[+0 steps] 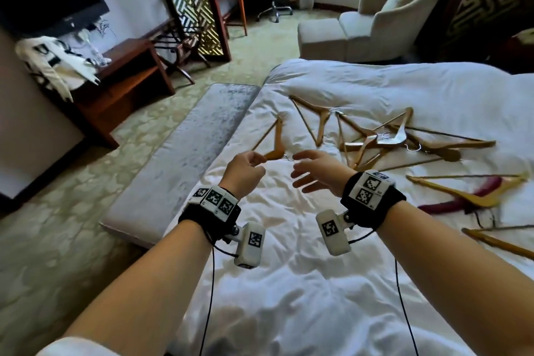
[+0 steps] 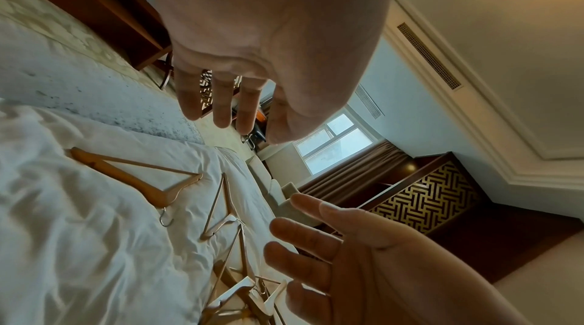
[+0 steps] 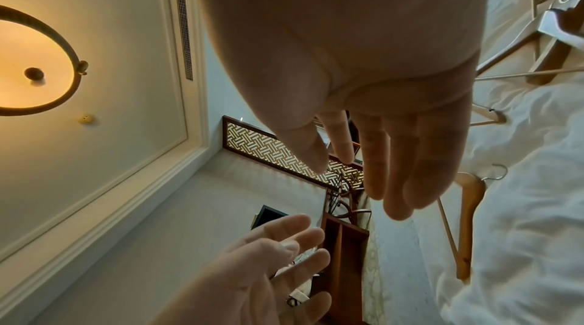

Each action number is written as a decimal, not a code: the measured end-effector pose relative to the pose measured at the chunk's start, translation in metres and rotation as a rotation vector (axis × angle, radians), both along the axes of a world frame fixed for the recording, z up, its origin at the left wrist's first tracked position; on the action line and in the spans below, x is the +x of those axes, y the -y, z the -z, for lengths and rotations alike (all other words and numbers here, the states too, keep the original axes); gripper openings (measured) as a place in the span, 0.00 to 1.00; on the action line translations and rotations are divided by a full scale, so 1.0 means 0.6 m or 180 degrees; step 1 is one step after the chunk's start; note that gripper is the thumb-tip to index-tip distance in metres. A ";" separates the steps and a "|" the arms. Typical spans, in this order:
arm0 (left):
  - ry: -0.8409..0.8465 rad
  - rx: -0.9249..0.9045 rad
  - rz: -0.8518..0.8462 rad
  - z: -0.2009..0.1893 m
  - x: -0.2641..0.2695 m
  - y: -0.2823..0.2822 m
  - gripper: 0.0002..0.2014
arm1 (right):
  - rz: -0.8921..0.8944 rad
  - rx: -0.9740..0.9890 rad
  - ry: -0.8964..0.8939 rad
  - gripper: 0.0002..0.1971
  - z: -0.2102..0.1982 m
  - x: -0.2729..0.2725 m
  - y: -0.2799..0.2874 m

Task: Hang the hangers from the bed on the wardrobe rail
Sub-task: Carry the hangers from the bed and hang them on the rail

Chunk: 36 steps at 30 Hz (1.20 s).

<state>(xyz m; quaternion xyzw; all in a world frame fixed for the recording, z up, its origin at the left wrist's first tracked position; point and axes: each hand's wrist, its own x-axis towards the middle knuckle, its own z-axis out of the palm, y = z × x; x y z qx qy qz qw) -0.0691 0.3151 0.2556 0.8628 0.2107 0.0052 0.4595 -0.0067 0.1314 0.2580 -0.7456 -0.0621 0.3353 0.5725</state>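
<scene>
Both hands hover above the bed (image 1: 289, 283), left hand (image 1: 244, 172) and right hand (image 1: 316, 170) with fingers loose, holding nothing. The hangers (image 1: 370, 139) lie scattered on the bed, the nearest hanger (image 1: 276, 141) just beyond the fingertips.

The left hand (image 1: 244, 172) covers the neck of the nearest hanger (image 1: 276, 140), so whether the fingers touch it cannot be told. In the pile of hangers (image 1: 384, 141) the pieces cross and hide one another. The lowest hanger (image 1: 500, 243) runs off the right edge. A dark red hanger (image 1: 462, 196) lies partly under a wooden one
</scene>
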 end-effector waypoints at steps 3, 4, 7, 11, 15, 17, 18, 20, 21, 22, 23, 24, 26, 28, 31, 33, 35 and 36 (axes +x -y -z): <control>-0.0028 -0.0003 -0.0095 0.005 0.037 -0.012 0.12 | -0.0060 0.0001 -0.0007 0.14 0.000 0.048 -0.009; -0.0037 -0.0019 -0.0120 0.009 0.049 -0.020 0.12 | -0.0075 0.0003 -0.0031 0.13 0.004 0.063 -0.016; -0.0074 -0.0057 -0.0160 0.027 0.078 -0.048 0.10 | -0.0117 -0.0008 -0.0124 0.14 0.023 0.100 -0.045; -0.0165 -0.0097 -0.0182 0.065 0.120 -0.100 0.11 | -0.0059 -0.0051 -0.0253 0.16 0.060 0.142 -0.096; -0.0330 -0.0198 -0.0138 0.119 0.175 -0.170 0.11 | 0.0003 -0.0137 -0.0429 0.16 0.103 0.187 -0.157; -0.0407 -0.0246 -0.0105 0.149 0.202 -0.206 0.10 | 0.0049 -0.0199 -0.0501 0.17 0.128 0.209 -0.188; -0.0449 -0.0262 -0.0093 0.167 0.217 -0.228 0.10 | 0.0089 -0.0235 -0.0545 0.17 0.144 0.223 -0.209; -0.0527 -0.0273 -0.0085 0.200 0.246 -0.268 0.09 | 0.0188 -0.0285 -0.0618 0.17 0.173 0.247 -0.247; -0.0572 -0.0281 -0.0082 0.215 0.256 -0.283 0.10 | 0.0217 -0.0303 -0.0655 0.17 0.184 0.256 -0.261; -0.0608 -0.0301 -0.0097 0.231 0.268 -0.301 0.10 | 0.0243 -0.0316 -0.0695 0.16 0.198 0.266 -0.276; -0.0668 -0.0311 -0.0109 0.252 0.283 -0.322 0.11 | 0.0281 -0.0337 -0.0744 0.16 0.215 0.279 -0.295; -0.0719 -0.0325 -0.0113 0.270 0.291 -0.337 0.11 | 0.0320 -0.0336 -0.0789 0.16 0.228 0.287 -0.307; -0.0860 -0.0364 -0.0128 0.309 0.307 -0.368 0.10 | 0.0379 -0.0344 -0.0888 0.16 0.259 0.304 -0.333; -0.0988 -0.0397 -0.0152 0.353 0.327 -0.398 0.12 | 0.0481 -0.0395 -0.1003 0.16 0.299 0.323 -0.357; -0.1205 -0.0413 -0.0162 0.421 0.349 -0.427 0.14 | 0.0603 -0.0429 -0.1168 0.16 0.355 0.340 -0.383; -0.1313 -0.0456 -0.0161 0.464 0.363 -0.437 0.14 | 0.0674 -0.0415 -0.1244 0.16 0.392 0.352 -0.396; -0.1389 -0.0477 -0.0143 0.501 0.377 -0.442 0.16 | 0.0748 -0.0390 -0.1281 0.16 0.423 0.364 -0.408; -0.1420 -0.0478 -0.0139 0.518 0.384 -0.444 0.17 | 0.0794 -0.0375 -0.1285 0.17 0.438 0.370 -0.414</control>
